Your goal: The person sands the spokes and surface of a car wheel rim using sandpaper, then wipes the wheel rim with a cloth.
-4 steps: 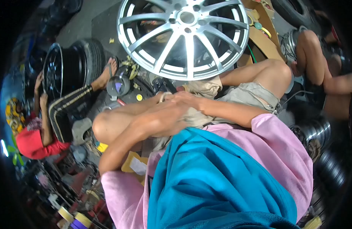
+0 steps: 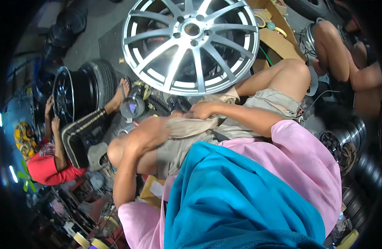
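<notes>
My left hand is blurred by motion over my bent leg, beside the beige shorts. Its fingers are too smeared to read. Farther right, my right hand is closed in front of my lap, with beige fabric just under it. What its fingers grip is hidden. Beyond both hands a silver multi-spoke wheel rim faces up, its near edge close to my right hand.
An open cardboard box with tape rolls stands right of the rim. A metal container sits on the floor at left. Farther left, a person in red holds a dark wheel near a tyre. Another person's leg is at right.
My left hand has moved left, away from my right hand, where the two were together. My right hand stays near the lap. The whole view has shifted slightly.
</notes>
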The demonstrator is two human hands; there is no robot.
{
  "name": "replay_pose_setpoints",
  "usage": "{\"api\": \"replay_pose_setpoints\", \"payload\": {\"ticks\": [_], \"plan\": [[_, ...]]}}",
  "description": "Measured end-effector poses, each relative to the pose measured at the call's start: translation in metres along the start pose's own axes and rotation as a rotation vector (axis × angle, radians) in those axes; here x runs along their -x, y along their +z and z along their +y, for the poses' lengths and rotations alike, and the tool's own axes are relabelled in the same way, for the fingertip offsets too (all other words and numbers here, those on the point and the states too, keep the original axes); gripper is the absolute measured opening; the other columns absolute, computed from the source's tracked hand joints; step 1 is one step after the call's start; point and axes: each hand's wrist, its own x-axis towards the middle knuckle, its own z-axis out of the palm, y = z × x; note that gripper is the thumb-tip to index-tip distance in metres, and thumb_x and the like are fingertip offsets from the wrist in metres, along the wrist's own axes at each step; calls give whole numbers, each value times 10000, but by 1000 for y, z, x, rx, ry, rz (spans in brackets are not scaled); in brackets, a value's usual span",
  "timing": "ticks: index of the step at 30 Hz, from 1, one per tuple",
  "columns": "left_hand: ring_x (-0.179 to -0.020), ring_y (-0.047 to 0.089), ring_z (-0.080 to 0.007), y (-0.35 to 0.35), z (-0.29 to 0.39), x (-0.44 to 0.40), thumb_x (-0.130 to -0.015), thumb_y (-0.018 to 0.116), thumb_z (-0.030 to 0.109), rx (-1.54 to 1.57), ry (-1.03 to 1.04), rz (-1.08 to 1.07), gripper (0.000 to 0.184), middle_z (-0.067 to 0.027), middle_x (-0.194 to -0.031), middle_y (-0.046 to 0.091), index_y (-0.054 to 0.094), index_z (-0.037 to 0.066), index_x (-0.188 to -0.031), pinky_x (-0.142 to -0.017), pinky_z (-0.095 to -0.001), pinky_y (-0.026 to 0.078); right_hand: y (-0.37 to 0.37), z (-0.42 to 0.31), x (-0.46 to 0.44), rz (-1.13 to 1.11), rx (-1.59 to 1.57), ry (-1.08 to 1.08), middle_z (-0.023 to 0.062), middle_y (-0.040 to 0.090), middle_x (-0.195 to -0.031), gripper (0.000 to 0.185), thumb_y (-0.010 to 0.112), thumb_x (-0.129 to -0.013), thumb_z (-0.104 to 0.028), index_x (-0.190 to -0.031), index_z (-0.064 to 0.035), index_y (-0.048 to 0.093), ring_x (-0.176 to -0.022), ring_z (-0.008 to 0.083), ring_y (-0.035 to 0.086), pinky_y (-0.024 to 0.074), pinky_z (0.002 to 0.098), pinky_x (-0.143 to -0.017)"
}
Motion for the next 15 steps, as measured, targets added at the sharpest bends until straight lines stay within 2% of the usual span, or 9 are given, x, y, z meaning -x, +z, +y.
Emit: {"api": "replay_pose_setpoints", "payload": {"ticks": [2, 3, 5, 6, 8, 9, 11, 13, 15], "plan": [[-1000, 669, -501, 2, -58, 7, -894, 560, 236, -136, -194, 100, 354, -336, -1024, 688, 713, -68, -992, -918, -552, 521, -14, 11, -3, 28, -41, 192, 272, 670, -1292, 668, 334, -1098, -517, -1251, 41, 667, -1238, 416, 616, 456, 480, -1068], [-1000, 669, -501, -2, -75, 12, -894, 560, 236, -160, -186, 108, 354, -336, -1024, 688, 713, -68, -992, -918, -552, 521, -13, 34, -5, 49, -27, 187, 282, 665, -1298, 598, 420, -1078, -471, -1275, 45, 650, -1263, 402, 611, 457, 475, -1069], [-1022, 662, -502, -11, -92, 12, -894, 570, 252, -87, -304, 177, 370, -335, -1041, 689, 712, -61, -1032, -926, -538, 518, -27, 6, 36, 121, 182, 435, 243, 649, -1369, 512, 556, -1022, -381, -1338, 14, 636, -1312, 364, 605, 453, 462, -1093], [-1029, 660, -502, -15, -92, 9, -893, 574, 257, -69, -341, 200, 377, -335, -1047, 689, 712, -59, -1045, -929, -533, 517, -23, 6, 39, 143, 177, 434, 243, 649, -1369, 512, 556, -1022, -381, -1338, 14, 636, -1312, 364, 605, 453, 462, -1093], [-1057, 650, -498, -16, -83, -4, -894, 579, 265, 38, -230, 174, 397, -333, -1084, 686, 701, -54, -1097, -947, -508, 510, -10, 17, 36, 121, 394, 614, 169, 606, -1470, 529, 680, -937, -259, -1411, -33, 610, -1390, 327, 556, 429, 456, -1136], [-1057, 650, -498, -18, -68, -9, -894, 579, 265, 26, -231, 171, 397, -333, -1084, 686, 701, -54, -1097, -947, -508, 510, 6, 34, 27, 129, 386, 611, 169, 606, -1470, 529, 680, -937, -259, -1411, -33, 610, -1390, 327, 556, 429, 456, -1136], [-1068, 637, -502, -22, -34, -25, -899, 572, 269, 86, -150, 83, 428, -331, -1084, 685, 672, -55, -1160, -957, -496, 500, 38, 78, -4, 357, 888, 627, 79, 660, -1431, 504, 713, -923, -335, -1386, -141, 669, -1351, 275, 603, 451, 530, -1098], [-1042, 662, -469, -27, -10, -34, -904, 614, 299, 21, -141, 91, 444, -303, -1078, 705, 672, -38, -1187, -946, -481, 511, 26, 88, -15, 200, 618, 655, 79, 642, -1455, 546, 762, -889, -297, -1401, -134, 667, -1380, 262, 578, 444, 518, -1112], [-1030, 686, -409, -42, 26, -29, -899, 673, 319, -113, -175, 230, 442, -263, -1078, 718, 690, -20, -1182, -937, -453, 521, 18, 78, -10, 113, 548, 596, 80, 644, -1453, 508, 788, -869, -279, -1349, -132, 708, -1374, 256, 583, 458, 486, -1100]]}}
